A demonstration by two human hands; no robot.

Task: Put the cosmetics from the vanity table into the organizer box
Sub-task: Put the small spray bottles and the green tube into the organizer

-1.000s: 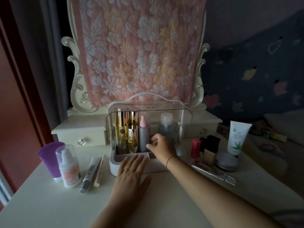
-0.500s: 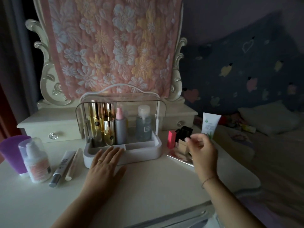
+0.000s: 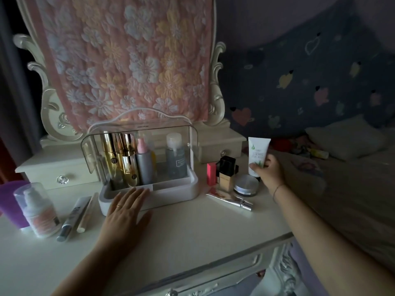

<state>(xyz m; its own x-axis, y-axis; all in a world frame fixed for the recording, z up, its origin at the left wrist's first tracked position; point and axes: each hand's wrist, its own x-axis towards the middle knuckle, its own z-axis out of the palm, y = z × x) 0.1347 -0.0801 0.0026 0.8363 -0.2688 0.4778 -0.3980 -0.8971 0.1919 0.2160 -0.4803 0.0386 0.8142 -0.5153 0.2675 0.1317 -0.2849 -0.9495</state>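
Note:
The white organizer box (image 3: 171, 192) with a raised clear lid stands mid-table, holding gold bottles (image 3: 119, 161), a grey pink-capped bottle (image 3: 144, 164) and a clear bottle (image 3: 175, 159). My left hand (image 3: 125, 216) lies flat on the table, fingertips on the box's front edge. My right hand (image 3: 269, 170) grips the lower part of a white tube with a green leaf print (image 3: 257, 150), standing upright at the right. Beside it sit a foundation bottle (image 3: 227, 174), a red lipstick (image 3: 211, 174), a round silver compact (image 3: 245, 184) and a silver tube (image 3: 232, 199).
At the left stand a purple cup (image 3: 9, 201), a capped pump bottle (image 3: 37, 210) and two slim tubes (image 3: 77, 214). A covered mirror (image 3: 128, 60) rises behind the box. A bed (image 3: 342, 178) lies right of the table edge.
My right hand left the inside of the box, swung right over the cosmetics and closed on the white tube. The view shifted right. The left hand stayed put.

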